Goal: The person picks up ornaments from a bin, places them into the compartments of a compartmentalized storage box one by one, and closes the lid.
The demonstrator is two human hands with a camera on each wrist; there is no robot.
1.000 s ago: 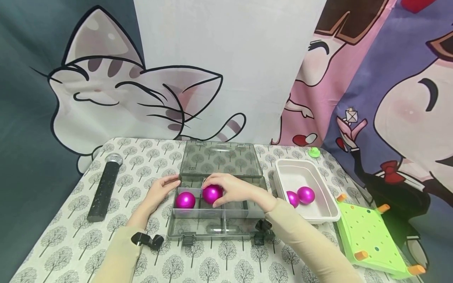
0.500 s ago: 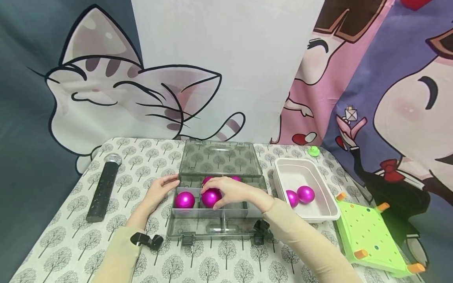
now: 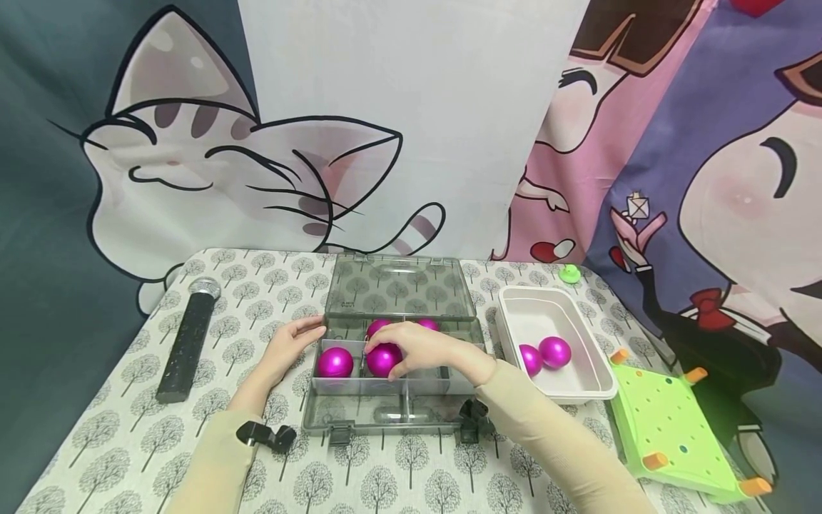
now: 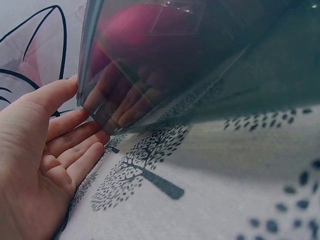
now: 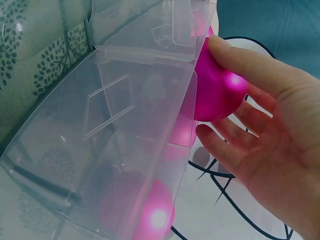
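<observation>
A clear grey compartment box (image 3: 424, 408) lies with its lid (image 3: 401, 289) tipped back. My right hand (image 3: 420, 348) curls its fingers and thumb round a magenta ball (image 3: 382, 360) in a middle-row compartment; the right wrist view shows this ball (image 5: 217, 90) between thumb and fingers. Another ball (image 3: 335, 363) sits in the compartment to its left, and two more (image 3: 379, 328) (image 3: 428, 325) are in the back row, partly covered by the hand. With relaxed fingers my left hand (image 3: 287, 350) touches the box's left side; the left wrist view shows the hand (image 4: 45, 155) against the wall.
Right of the box stands a white tray (image 3: 578, 321) holding two magenta balls (image 3: 555, 353). Beyond it are a green duck (image 3: 569, 274) and a green pegged stand (image 3: 681, 428) with orange legs. A black microphone (image 3: 188, 343) lies at the left. Patterned cloth covers the table.
Over the last second my right hand has lowered slightly with the ball into the middle row, bringing back-row balls into view. My left hand has stayed at the box's side.
</observation>
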